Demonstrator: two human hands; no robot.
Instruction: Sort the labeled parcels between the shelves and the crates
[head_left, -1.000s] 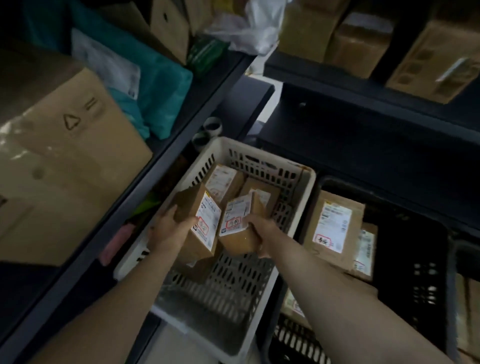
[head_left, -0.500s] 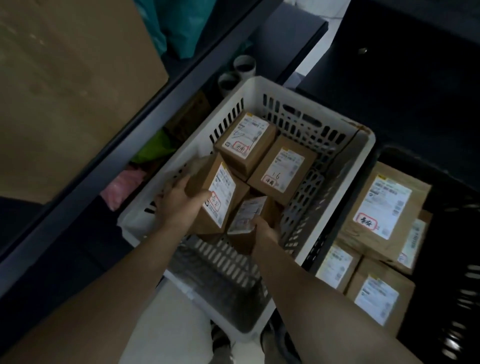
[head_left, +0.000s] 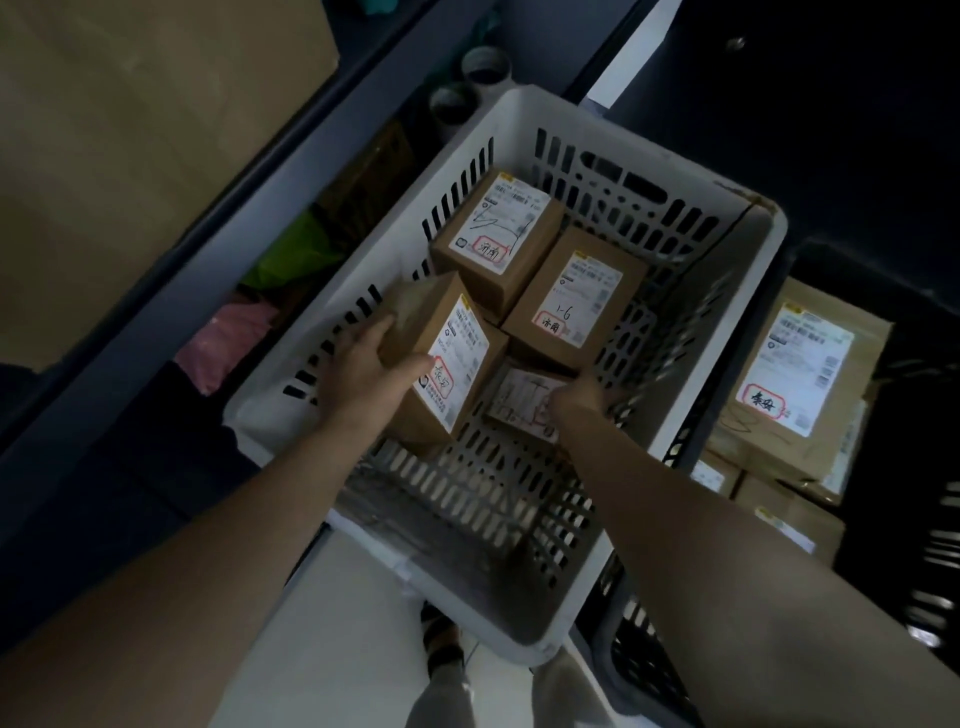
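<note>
Head: white crate (head_left: 270, 415), four parcels (head_left: 574, 304); left hand (head_left: 363, 374), right hand (head_left: 584, 400) hold one each.

Both arms extended downward; left grip (head_left: 363, 379) clasping, right grip (head_left: 576, 402) curled, pinching.

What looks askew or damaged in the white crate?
Only two boxes tilt: the tall box held by the left hand and the small box in the right hand. The far pair lies flat. No damage shows.
</note>
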